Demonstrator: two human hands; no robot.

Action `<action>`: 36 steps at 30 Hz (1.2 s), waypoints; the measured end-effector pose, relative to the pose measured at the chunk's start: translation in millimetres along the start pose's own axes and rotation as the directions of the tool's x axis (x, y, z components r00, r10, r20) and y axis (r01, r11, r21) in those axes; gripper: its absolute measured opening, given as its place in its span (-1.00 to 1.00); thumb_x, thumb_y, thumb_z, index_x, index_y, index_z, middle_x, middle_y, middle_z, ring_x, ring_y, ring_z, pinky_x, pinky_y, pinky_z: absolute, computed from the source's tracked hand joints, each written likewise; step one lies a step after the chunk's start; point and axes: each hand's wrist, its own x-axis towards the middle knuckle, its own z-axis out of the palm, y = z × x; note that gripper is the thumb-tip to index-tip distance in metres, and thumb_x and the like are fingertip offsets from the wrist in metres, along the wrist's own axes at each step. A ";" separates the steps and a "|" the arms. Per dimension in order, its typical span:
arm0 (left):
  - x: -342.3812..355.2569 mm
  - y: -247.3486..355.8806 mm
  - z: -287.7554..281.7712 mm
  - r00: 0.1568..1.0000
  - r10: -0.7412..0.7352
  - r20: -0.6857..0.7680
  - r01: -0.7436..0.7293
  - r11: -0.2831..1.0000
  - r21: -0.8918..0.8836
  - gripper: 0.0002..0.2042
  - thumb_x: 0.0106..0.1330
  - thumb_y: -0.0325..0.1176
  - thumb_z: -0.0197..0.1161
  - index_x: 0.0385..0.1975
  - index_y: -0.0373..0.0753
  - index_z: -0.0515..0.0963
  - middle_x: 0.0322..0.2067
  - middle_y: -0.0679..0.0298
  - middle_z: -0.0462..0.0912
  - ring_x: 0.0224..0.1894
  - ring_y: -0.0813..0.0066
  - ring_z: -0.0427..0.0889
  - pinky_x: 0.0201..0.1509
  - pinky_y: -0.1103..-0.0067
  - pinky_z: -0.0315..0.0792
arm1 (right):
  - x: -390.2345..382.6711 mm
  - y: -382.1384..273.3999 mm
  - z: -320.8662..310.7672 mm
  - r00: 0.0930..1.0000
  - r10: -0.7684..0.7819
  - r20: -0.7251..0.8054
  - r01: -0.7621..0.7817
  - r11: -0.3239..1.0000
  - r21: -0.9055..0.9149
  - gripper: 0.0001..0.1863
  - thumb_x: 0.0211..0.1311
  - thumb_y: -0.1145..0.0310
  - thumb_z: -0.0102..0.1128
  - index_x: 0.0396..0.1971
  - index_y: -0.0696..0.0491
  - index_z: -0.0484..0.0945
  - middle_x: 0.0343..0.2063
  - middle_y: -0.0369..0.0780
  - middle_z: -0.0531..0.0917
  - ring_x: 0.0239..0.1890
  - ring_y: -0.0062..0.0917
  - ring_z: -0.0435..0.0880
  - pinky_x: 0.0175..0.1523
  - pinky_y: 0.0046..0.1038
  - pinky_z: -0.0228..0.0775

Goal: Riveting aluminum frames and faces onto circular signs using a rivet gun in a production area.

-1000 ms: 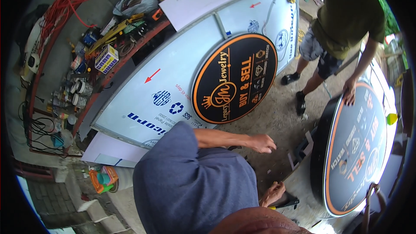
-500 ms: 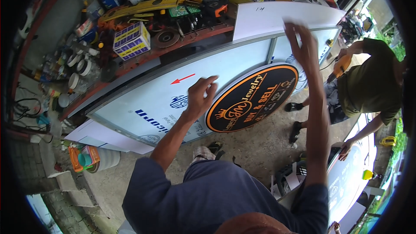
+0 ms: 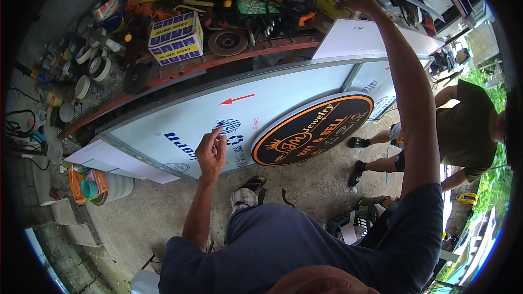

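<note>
My left hand (image 3: 211, 152) hangs open with loosely bent fingers in front of a pale blue panel (image 3: 141, 125) in a metal frame, nearest its printed marks. My right arm stretches up over the shelf, with my right hand (image 3: 354, 1) open, fingers curved, at a yellow-and-purple box (image 3: 331, 10); I cannot tell if it touches. A round black and orange sign (image 3: 311, 129) leans against the panel.
A red shelf (image 3: 250, 48) holds another box (image 3: 174, 38), a yellow level, a disc, tools and tapes. A co-worker (image 3: 460, 130) stands at the right. A bucket (image 3: 119, 189), plastic crate (image 3: 348, 224) and white board (image 3: 357, 38) sit around.
My right hand has risen to the box at the back of the shelf. My left hand has moved down and left. The view has turned, and the co-worker now appears farther right.
</note>
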 end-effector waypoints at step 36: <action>-162.2 158.9 199.0 -0.210 0.557 0.804 0.890 -0.231 0.393 -0.20 0.37 0.11 0.16 0.37 -0.51 0.25 0.13 -0.16 0.59 0.16 0.03 0.66 0.11 0.17 0.68 | -654.3 -229.9 -12.9 0.669 0.740 0.067 -0.722 0.626 0.294 -0.09 -0.30 0.10 0.68 0.20 -0.01 0.51 -0.03 -0.25 0.51 0.08 -0.30 0.48 0.18 -0.24 0.30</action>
